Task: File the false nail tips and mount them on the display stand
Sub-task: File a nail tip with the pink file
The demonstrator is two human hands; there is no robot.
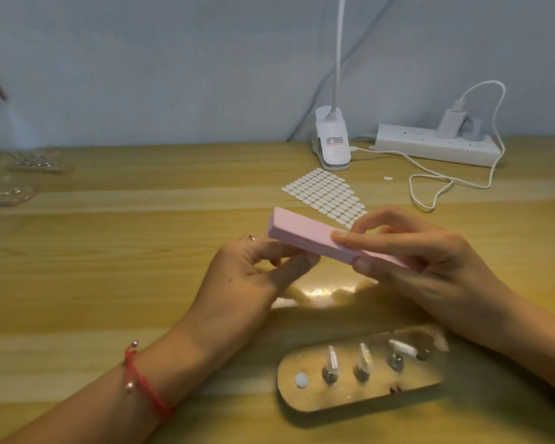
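My right hand [420,261] grips one end of a pink buffer block [305,233], held slanted above the table. My left hand [257,267] is just under the block's free end, its fingertips pinched together; whatever they pinch is hidden by the fingers and the block. Near the front edge lies a shiny gold display stand [359,397]. Three of its pegs carry clear nail tips [364,355], and a white adhesive dot [301,379] sits at its left end.
A sheet of white adhesive tabs [326,195] lies behind the hands. A white clip lamp [332,142], a power strip [436,149] and a looping white cable [430,187] sit at the back right. Clear plastic trays [7,193] rest at far left.
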